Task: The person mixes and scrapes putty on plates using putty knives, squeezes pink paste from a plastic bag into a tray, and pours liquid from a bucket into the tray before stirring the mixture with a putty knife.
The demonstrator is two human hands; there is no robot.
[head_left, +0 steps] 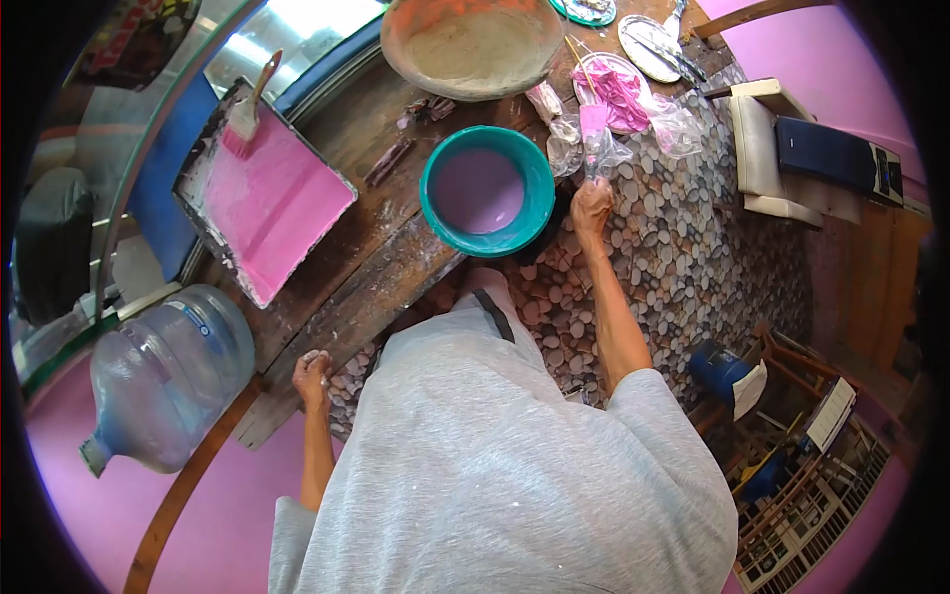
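My right hand [592,203] is closed round the lower end of a flat tool with a pink-coated end [594,121]; whether it is a paintbrush or a scraper I cannot tell. The tool points away from me, beside clear plastic and a plate of pink material [618,94]. Left of that hand, a teal bucket [431,193] holds purple-pink liquid. My left hand [313,374] has curled fingers with whitish smears, near the bench edge, and nothing shows in it. Ahead of it lies a paint tray [282,213] coated in pink, with a paintbrush [243,124] resting on it.
A large basin [475,49] stands at the bench's far side. Beside the wooden bench [341,297] on the left is a clear water jug [173,381]. A plate with white paste [648,48] lies far right. A chair [757,148] stands on the pebble-patterned floor [683,247].
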